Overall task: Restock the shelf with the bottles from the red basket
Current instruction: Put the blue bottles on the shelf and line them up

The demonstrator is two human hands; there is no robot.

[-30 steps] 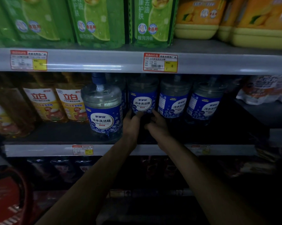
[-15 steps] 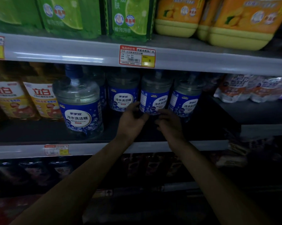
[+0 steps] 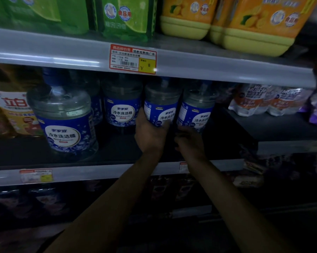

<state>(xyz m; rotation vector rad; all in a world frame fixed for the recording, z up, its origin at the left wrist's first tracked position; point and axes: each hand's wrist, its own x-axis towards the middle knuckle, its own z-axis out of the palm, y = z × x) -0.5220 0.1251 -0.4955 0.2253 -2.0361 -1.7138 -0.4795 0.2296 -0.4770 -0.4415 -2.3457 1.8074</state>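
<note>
Several clear bottles with blue labels stand on the dark middle shelf [image 3: 117,156]. The biggest-looking one [image 3: 64,115] is nearest the front at the left. Behind it stands a row: one bottle [image 3: 123,108], a middle bottle [image 3: 161,106] and a right bottle [image 3: 196,110]. My left hand [image 3: 150,134] grips the lower left side of the middle bottle. At the base of the right bottle is my right hand [image 3: 188,141], with its fingers curled in shadow. The red basket is out of view.
Green and yellow jugs [image 3: 254,24] fill the shelf above, whose rail carries a red price tag [image 3: 133,59]. Golden oil-coloured bottles [image 3: 13,110] stand to the left. White wrapped packs [image 3: 267,99] lie to the right. Dark goods sit on the shelf below.
Both hands have shifted right along the row, from between the bottles onto the middle and right ones. The left hand now wraps the middle bottle. The camera has turned right.
</note>
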